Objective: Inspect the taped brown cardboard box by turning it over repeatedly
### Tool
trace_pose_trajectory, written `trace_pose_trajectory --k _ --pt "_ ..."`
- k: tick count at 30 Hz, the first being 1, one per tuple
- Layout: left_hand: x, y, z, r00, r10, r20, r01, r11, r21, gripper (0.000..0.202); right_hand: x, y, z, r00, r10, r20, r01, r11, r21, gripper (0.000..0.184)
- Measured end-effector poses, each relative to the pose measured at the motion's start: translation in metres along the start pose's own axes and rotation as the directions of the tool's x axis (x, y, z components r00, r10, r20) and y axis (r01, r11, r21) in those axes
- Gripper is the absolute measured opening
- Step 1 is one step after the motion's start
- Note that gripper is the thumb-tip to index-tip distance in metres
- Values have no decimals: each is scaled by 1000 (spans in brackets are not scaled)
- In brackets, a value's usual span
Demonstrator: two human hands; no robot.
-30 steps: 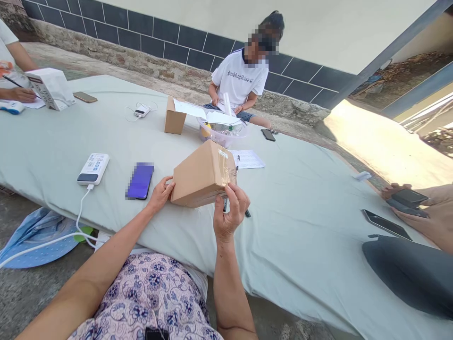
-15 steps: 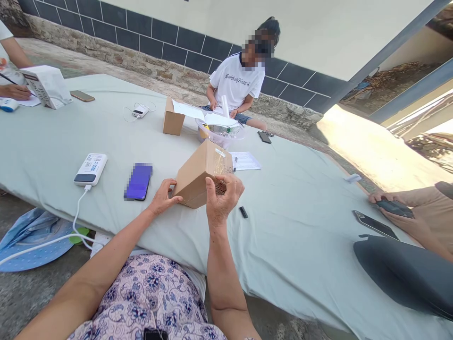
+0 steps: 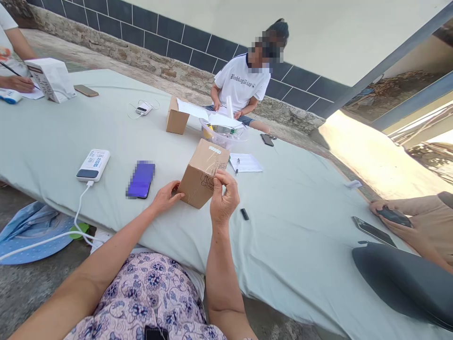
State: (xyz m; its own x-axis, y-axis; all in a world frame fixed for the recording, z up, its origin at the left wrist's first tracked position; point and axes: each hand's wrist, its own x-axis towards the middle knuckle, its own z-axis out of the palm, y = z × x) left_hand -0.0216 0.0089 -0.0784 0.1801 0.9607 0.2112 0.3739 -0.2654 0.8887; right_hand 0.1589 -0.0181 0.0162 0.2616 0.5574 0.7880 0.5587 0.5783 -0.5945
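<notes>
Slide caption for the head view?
Left hand holds a cardboard box, right hand at its edge, near a phone on the cloth-covered table.

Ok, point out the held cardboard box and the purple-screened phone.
Held cardboard box (image 3: 198, 181), head view: on its near side.
Purple-screened phone (image 3: 141, 180), head view: middle of the screen.

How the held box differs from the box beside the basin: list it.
The left hand grips the near box, the right hand at its edge; neither touches the far box.
The near box shows black scrawl and a white patch; the far box's visible sides look plain.
White paper lies at the far box's top, none on the near box.
Both are brown cardboard.
</notes>
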Motion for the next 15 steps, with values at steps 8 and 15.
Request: trace_pose_trajectory --k 8,15 --pt "1 -2 0 999 19 -31 -18 999 28 41 -3 7 0 999 23 -45 -18 994 106 16" --pt "3 -5 4 998 27 -49 -27 1000 -10 39 -29 37 6 954 296 -55 -279 937 210 38"
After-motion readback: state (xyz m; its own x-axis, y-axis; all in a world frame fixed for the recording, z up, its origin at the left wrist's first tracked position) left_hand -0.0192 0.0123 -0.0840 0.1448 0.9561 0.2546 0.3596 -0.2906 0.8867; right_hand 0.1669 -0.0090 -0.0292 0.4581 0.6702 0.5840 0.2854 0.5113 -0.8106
